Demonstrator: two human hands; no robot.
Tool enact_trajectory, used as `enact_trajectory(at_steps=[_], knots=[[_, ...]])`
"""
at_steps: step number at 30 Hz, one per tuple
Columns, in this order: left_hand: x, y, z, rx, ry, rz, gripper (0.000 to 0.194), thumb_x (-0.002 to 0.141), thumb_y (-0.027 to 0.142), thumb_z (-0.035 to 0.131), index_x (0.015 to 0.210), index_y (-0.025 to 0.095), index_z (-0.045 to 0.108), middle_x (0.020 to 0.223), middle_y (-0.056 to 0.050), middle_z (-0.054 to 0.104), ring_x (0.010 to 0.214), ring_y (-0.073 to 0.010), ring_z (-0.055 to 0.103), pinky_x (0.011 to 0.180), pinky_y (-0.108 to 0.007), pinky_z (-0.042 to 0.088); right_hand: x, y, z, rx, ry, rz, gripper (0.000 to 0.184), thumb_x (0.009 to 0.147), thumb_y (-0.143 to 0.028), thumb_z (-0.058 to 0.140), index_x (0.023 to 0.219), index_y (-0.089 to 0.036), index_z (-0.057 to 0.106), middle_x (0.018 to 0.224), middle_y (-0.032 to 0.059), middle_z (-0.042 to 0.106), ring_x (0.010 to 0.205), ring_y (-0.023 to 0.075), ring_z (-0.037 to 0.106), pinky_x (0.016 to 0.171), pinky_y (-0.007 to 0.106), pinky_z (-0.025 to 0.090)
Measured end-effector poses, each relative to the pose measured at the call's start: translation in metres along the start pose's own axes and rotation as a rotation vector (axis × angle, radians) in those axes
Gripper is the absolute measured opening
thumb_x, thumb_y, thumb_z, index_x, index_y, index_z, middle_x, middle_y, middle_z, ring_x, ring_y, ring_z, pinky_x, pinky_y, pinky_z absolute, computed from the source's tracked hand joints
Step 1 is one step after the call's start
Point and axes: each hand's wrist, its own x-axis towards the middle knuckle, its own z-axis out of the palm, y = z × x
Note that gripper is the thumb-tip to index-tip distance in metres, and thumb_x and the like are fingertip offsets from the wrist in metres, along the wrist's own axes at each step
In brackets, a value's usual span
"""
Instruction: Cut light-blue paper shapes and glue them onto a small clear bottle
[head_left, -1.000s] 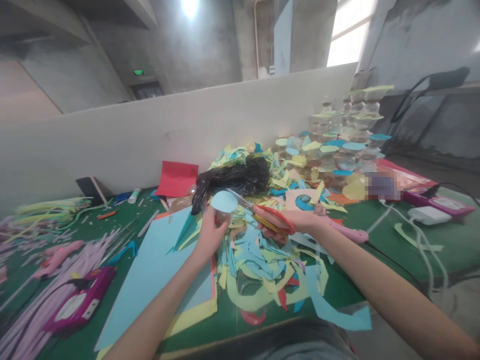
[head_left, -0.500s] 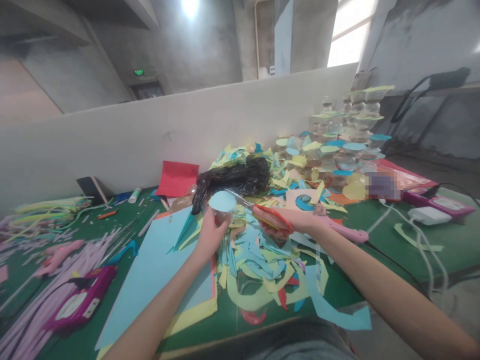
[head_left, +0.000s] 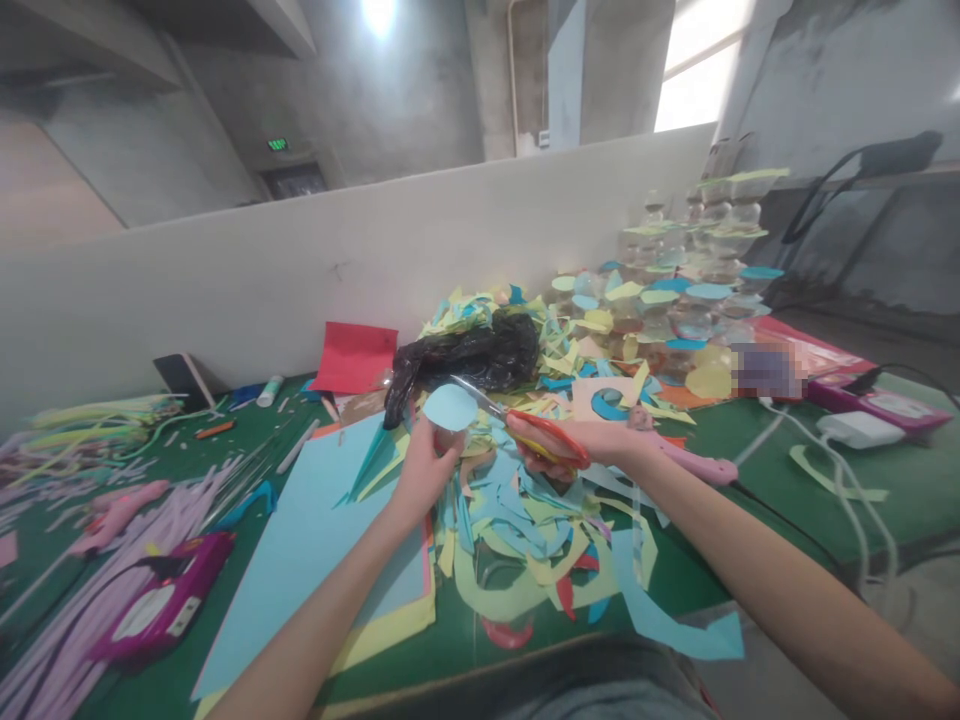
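My left hand (head_left: pixel 426 462) is closed on a clear plastic cup (head_left: pixel 450 437) topped by a round light-blue paper disc (head_left: pixel 450 407). The cup's lower part is hidden by my fingers. In my right hand (head_left: pixel 577 447) are scissors (head_left: pixel 551 436) with red and yellow handles, the fingers wrapped around them. Their metal blades point left, at the right edge of the disc; whether they touch it I cannot tell. Below both hands lies a heap of blue and yellow-green paper scraps (head_left: pixel 517 510).
Light-blue paper sheets (head_left: pixel 300 570) lie at left, near a purple device (head_left: pixel 169 595) and a pink glue gun (head_left: pixel 116 510). Behind my hands is a black plastic bag (head_left: pixel 480 355). Disc-topped clear cups (head_left: pixel 690 320) stand stacked at back right; a second pink glue gun (head_left: pixel 686 461) lies at right.
The scissor handles have opened and closed a little. The cup and its disc have shifted slightly and tilted in my left hand. Everything else stays put.
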Motion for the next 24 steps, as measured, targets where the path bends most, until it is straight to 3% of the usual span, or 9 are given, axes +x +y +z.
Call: enact_trajectory(at_steps=[6, 10, 17, 24], knots=[[-0.0002, 0.0003, -0.0010, 0.000, -0.010, 0.002, 0.035, 0.087, 0.039, 0.056, 0.115, 0.017, 0.056, 0.095, -0.007, 0.063, 0.085, -0.0209, 0.058, 0.078, -0.033, 0.045, -0.0005, 0.0000, -0.0013, -0.064, 0.022, -0.014, 0.043, 0.091, -0.061, 0.045, 0.079, -0.020, 0.045, 0.061, -0.0033, 0.044, 0.043, 0.0074, 0.037, 0.040, 0.023, 0.026], [0.0000, 0.0008, -0.0010, -0.024, -0.006, -0.008, 0.037, 0.086, 0.038, 0.056, 0.116, 0.016, 0.056, 0.102, -0.009, 0.063, 0.093, -0.0229, 0.059, 0.083, -0.036, 0.046, -0.0001, 0.0054, -0.0056, -0.095, -0.015, -0.095, 0.036, 0.088, -0.053, 0.055, 0.081, -0.019, 0.047, 0.062, -0.0037, 0.047, 0.045, 0.0081, 0.043, 0.043, 0.023, 0.032], [0.0014, 0.0005, -0.0004, -0.126, 0.005, -0.010, 0.037, 0.086, 0.036, 0.056, 0.119, 0.019, 0.054, 0.109, -0.008, 0.064, 0.101, -0.0231, 0.060, 0.091, -0.037, 0.044, 0.0002, 0.0056, -0.0078, -0.028, -0.027, 0.036, 0.039, 0.091, -0.059, 0.047, 0.088, -0.020, 0.051, 0.074, 0.0011, 0.055, 0.051, 0.0096, 0.046, 0.045, 0.025, 0.038], [0.0001, 0.0012, -0.0006, -0.115, -0.006, -0.010, 0.040, 0.086, 0.037, 0.056, 0.122, 0.019, 0.052, 0.113, -0.009, 0.063, 0.102, -0.0237, 0.060, 0.092, -0.038, 0.044, -0.0030, 0.0028, -0.0059, -0.105, 0.012, 0.000, 0.044, 0.089, -0.063, 0.047, 0.092, -0.020, 0.053, 0.077, 0.0037, 0.058, 0.050, 0.0115, 0.047, 0.043, 0.028, 0.040]])
